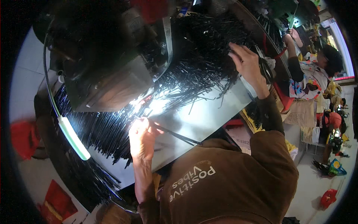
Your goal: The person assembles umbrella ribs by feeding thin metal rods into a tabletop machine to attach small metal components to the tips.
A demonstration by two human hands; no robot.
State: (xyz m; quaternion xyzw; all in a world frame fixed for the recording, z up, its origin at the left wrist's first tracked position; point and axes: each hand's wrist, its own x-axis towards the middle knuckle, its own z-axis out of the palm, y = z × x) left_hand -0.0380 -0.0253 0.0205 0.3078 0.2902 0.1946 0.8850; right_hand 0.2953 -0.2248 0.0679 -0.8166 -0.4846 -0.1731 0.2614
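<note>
Under a bright work light, my left hand (141, 138) is closed, its fingertips pinching thin black strips (179, 136) that trail down to the right across the pale work surface (203, 112). My left fingertips are close to the lit working area of a dark machine, where glare hides the detail. Farther right, my right hand (248, 67) is open, fingers stretched out and apart from the thumb, at the edge of a large tangled pile of thin black strips (209, 48). Nothing shows in that hand. More black strips (108, 130) lie in a dense row left of my left hand.
The dark machine (112, 87) with a clear guard overhangs the table. A lit tube lamp (74, 138) on a bendable neck hangs at the left. Another person (309, 74) works at the upper right. Red bags (56, 201) lie on the left floor.
</note>
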